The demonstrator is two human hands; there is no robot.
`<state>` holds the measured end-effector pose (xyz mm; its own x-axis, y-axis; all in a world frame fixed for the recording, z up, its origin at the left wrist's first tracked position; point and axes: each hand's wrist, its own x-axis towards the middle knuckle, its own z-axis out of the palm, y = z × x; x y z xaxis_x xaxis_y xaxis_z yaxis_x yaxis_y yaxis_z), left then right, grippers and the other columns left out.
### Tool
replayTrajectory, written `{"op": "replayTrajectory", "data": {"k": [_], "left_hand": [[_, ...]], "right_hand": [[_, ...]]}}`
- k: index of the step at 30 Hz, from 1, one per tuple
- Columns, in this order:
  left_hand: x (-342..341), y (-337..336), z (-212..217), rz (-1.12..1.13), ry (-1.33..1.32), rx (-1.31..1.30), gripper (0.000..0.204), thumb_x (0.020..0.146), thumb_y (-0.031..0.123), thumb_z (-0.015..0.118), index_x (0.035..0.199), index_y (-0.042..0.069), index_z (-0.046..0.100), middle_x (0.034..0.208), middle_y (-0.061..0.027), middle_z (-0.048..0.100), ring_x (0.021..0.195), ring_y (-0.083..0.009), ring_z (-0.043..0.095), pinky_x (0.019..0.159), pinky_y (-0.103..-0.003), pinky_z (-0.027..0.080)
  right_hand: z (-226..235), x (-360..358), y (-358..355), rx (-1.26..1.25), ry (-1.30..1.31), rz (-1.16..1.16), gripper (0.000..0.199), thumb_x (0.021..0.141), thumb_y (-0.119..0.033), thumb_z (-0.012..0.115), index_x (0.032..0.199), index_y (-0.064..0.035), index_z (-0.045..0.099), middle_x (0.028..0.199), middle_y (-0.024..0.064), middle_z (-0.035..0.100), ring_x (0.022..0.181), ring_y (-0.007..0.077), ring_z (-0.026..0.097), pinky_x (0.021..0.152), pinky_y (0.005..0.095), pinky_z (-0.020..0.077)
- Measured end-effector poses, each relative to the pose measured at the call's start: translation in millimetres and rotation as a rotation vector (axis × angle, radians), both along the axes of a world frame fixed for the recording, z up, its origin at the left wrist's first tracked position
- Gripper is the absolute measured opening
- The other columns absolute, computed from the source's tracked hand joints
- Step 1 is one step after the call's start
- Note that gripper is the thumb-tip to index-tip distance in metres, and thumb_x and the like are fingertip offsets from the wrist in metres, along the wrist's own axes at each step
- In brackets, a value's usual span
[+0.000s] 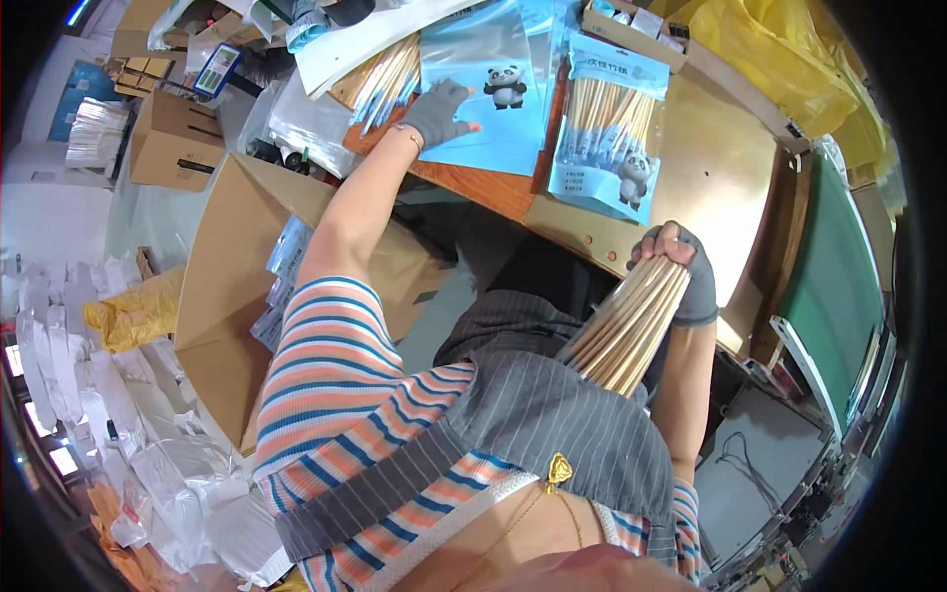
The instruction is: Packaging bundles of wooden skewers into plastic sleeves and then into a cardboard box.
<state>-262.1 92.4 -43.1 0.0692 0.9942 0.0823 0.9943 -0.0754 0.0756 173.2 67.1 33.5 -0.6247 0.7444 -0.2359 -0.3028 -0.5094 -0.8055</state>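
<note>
My left hand (437,115), in a grey fingerless glove, lies with its fingers spread on a flat blue bag (498,138) printed with a panda. Beside it, wrapped chopsticks (380,89) with bluish ends lie in a pile, partly under a white sheet. In my right hand (683,264), also gloved, a thick bundle of bamboo chopsticks (631,321) is gripped near one end, slanting down toward my apron. Just beyond that hand, a filled blue bag (604,128) of chopsticks with a panda print rests on the table.
The wooden table (730,212) has a small box (631,32) at its far edge. An open cardboard carton (222,296) with blue packages stands at my left. Yellow plastic (774,59) is heaped at the far right, near a green board (829,286). Clear plastic packs (187,474) fill the lower left.
</note>
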Motion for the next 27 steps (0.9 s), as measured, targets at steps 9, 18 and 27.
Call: {"op": "replayTrajectory", "data": {"k": [9, 18, 27], "left_hand": [[-5.3, -17.0, -41.2, -0.072, 0.259, 0.287, 0.048, 0.089, 0.037, 0.057, 0.128, 0.008, 0.051, 0.128, -0.0136, 0.053, 0.12, -0.0301, 0.05, 0.098, -0.04, 0.042], [28.3, -4.7, 0.7, 0.043, 0.017, 0.124, 0.024, 0.086, 0.031, 0.061, 0.092, 0.009, 0.063, 0.09, -0.0087, 0.066, 0.072, -0.0271, 0.063, 0.063, -0.041, 0.049], [9.6, 11.2, -5.8, 0.26, -0.638, 0.099, 0.037, 0.08, 0.039, 0.067, 0.08, 0.003, 0.067, 0.075, -0.0169, 0.065, 0.072, -0.027, 0.063, 0.067, -0.037, 0.047]], "right_hand": [[-2.7, 11.0, -2.2, -0.052, 0.059, -0.003, 0.019, 0.08, -0.023, 0.059, 0.075, -0.0071, 0.05, 0.078, 0.0089, 0.052, 0.082, 0.0263, 0.054, 0.078, 0.0416, 0.0485], [-3.7, 17.7, -1.3, -0.034, 0.052, -0.005, 0.02, 0.079, -0.024, 0.059, 0.076, -0.0071, 0.05, 0.079, 0.0086, 0.052, 0.083, 0.0262, 0.054, 0.08, 0.0439, 0.0496], [-0.5, 17.4, -5.7, -0.026, 0.081, -0.024, 0.022, 0.079, -0.024, 0.062, 0.074, -0.0065, 0.051, 0.078, 0.0105, 0.055, 0.08, 0.0262, 0.056, 0.077, 0.038, 0.0486]]}}
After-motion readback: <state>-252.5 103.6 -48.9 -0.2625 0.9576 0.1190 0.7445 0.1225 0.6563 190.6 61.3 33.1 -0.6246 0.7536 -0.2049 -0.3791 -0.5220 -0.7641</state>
